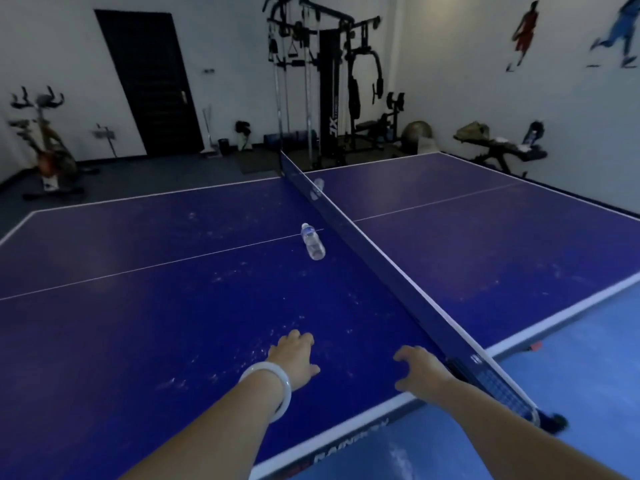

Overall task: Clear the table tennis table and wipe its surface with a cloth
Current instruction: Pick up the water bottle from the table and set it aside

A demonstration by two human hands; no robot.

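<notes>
Left hand (294, 358), right hand (420, 370) hovered empty over surface (138, 323), fingers loosely spread; water bottle (312, 241) lay beyond, long axis pointing away, left nearer.

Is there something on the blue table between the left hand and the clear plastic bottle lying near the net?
Nothing visible: only bare tabletop separates the left hand from the clear plastic bottle.

Clear plastic bottle (312, 241); smooth, scuffed table (138, 306); glossy white bangle (273, 386).
</notes>
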